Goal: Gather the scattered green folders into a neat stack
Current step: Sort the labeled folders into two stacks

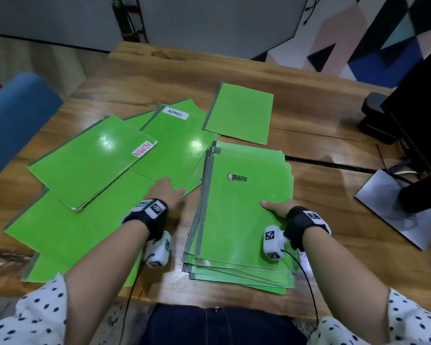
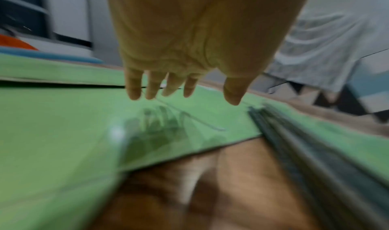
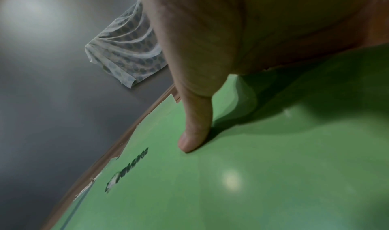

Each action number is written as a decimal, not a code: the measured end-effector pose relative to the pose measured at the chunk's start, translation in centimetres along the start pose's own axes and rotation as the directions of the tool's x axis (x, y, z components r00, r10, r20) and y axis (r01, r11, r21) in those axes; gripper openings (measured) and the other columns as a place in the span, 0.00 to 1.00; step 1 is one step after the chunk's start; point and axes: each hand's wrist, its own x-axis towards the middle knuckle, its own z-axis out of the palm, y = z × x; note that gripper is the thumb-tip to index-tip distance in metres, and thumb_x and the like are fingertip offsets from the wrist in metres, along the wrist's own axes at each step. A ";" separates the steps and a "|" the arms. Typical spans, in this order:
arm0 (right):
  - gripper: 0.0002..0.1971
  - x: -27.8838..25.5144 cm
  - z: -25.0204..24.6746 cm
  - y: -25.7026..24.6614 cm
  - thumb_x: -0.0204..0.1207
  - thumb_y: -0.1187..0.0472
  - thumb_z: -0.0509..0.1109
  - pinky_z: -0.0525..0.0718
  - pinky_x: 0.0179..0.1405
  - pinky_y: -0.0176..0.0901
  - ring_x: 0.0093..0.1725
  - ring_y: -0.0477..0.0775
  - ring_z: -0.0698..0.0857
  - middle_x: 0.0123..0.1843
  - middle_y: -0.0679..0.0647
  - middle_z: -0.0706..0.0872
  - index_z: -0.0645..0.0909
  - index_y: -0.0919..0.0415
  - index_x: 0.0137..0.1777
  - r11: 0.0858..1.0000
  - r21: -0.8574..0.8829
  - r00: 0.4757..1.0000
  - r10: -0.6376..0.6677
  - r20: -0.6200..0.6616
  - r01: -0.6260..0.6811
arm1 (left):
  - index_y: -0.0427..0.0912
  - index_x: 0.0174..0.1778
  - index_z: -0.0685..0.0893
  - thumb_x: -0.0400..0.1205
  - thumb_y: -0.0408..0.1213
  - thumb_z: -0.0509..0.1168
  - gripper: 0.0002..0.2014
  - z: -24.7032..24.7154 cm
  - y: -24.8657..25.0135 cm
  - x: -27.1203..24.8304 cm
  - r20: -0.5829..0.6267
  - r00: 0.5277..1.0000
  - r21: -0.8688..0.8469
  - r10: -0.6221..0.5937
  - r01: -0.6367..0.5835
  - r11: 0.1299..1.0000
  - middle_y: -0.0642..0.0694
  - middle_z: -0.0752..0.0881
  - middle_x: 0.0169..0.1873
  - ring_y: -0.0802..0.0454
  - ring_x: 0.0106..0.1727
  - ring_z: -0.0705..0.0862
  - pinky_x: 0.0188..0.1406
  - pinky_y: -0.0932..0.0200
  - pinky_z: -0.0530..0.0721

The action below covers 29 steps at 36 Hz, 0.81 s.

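Her right hand [image 1: 278,207] grips the stack [image 1: 244,215] at its right edge, thumb on top (fingers hidden underneath). Left hand [image 1: 165,190] reaches flat, fingers straight, over the scattered folders [image 1: 89,165] on the wooden table [image 1: 334,155].

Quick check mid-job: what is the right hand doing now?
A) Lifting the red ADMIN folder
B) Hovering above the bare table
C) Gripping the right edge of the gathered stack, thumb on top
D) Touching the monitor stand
C: the right hand holds the stack at its right edge, thumb pressed on the top folder.
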 end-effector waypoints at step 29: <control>0.50 1.6 -0.8 0.1 0.62 0.35 0.78 0.82 0.62 0.57 0.63 0.67 0.82 0.70 0.67 0.79 0.70 0.72 0.73 0.999 -0.018 0.993 0.045 -0.104 -0.048 | 0.43 0.81 0.59 0.82 0.47 0.62 0.33 -1.0 -1.0 0.0 0.031 0.986 0.395 0.161 -0.160 0.905 0.40 0.64 0.79 0.42 0.77 0.68 0.69 0.41 0.75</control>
